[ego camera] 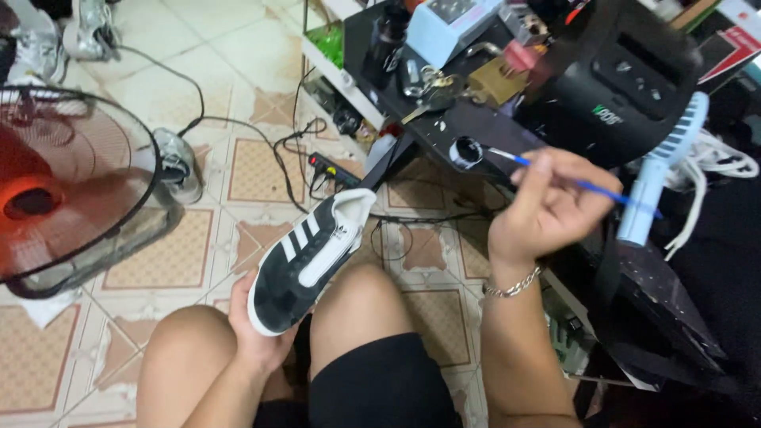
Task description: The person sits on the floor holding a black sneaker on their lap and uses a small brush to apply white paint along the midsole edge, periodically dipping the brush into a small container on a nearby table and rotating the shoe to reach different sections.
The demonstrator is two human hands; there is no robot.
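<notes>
Floor (261, 47): pale tiles with tan patterned insets, cables trailing across. Standing fan (67, 178) at left. Cluttered black table (476, 119) upper right.

My left hand (258, 337) mostly hidden behind the sneaker (311, 257), brush (555, 174) tip too small for me to read, standing fan (67, 174) cut by the left edge, counter (476, 119) clutter blurred, my forearms cropped below.

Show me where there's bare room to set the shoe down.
Bare tiled floor lies between the fan and the black table, though cables cross it. The tabletop around the small jar is crowded. Left hand holds the shoe; right hand the paintbrush.
</notes>
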